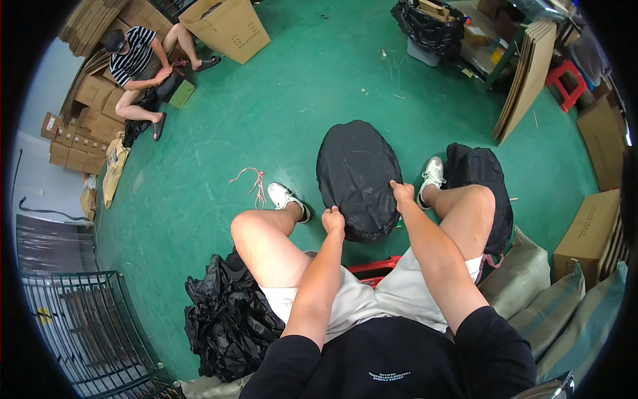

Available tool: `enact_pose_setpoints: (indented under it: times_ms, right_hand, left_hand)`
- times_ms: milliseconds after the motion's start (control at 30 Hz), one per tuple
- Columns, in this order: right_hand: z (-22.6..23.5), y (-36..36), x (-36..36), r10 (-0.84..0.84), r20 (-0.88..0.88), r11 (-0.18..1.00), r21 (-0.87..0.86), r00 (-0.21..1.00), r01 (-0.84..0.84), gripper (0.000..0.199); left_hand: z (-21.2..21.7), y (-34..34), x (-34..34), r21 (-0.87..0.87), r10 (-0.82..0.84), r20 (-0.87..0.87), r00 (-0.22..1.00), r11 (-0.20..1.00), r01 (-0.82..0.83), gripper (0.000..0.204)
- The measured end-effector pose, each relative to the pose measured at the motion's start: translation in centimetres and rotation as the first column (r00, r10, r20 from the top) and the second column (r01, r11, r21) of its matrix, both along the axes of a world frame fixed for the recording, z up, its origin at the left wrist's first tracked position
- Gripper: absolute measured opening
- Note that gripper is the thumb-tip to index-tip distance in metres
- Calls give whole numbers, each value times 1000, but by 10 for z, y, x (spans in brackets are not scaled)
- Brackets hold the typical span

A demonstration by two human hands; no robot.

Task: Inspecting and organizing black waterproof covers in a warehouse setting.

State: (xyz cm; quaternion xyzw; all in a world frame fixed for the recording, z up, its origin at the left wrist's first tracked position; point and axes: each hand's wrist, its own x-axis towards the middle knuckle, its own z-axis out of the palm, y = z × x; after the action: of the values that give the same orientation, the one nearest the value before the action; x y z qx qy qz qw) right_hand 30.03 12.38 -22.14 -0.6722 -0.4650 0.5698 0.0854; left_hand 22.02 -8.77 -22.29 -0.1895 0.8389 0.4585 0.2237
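A large black oval fabric-covered bundle [359, 174] is between my feet, its top face smooth with some wrinkles. My left hand [333, 221] grips its near left edge, fingers closed with the thumb on top. At its right edge my right hand [402, 193] is closed on the black fabric in the same way. What is inside the cover is hidden. Beside my right leg stands another black fabric bundle [480, 173], partly behind my knee. A crumpled heap of black covers [229, 319] lies by my left thigh.
Pink string [256, 185] lies on the green floor. A red stool [375, 266] shows beneath me. Woven sacks [545, 306] and cartons [585, 229] line the right. Far left, a seated person [143, 63] handles something dark near stacked boxes [86, 136]. A metal rack [90, 332] stands left.
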Motion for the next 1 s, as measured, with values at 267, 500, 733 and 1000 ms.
enact_pose_setpoints:
  times_ms: [267, 500, 733, 1000]
  right_hand:
    - [15, -29, 20, 358, 18, 926, -136, 934, -352, 24]
    - [19, -18, 51, 480, 28, 843, -289, 877, -453, 21]
    - [11, -23, 45, 706, 99, 705, -186, 701, -684, 18]
    - [10, -20, 46, 770, 126, 618, -393, 626, -681, 22]
  left_hand:
    - [-6, -21, 5, -33, -166, -69, 984, 986, 164, 39]
    - [21, -11, 24, -182, -287, 5, 958, 942, 283, 36]
    - [33, -18, 29, -173, -352, 33, 936, 920, 352, 40]
    - [37, -24, 26, -179, -444, 162, 881, 865, 469, 48]
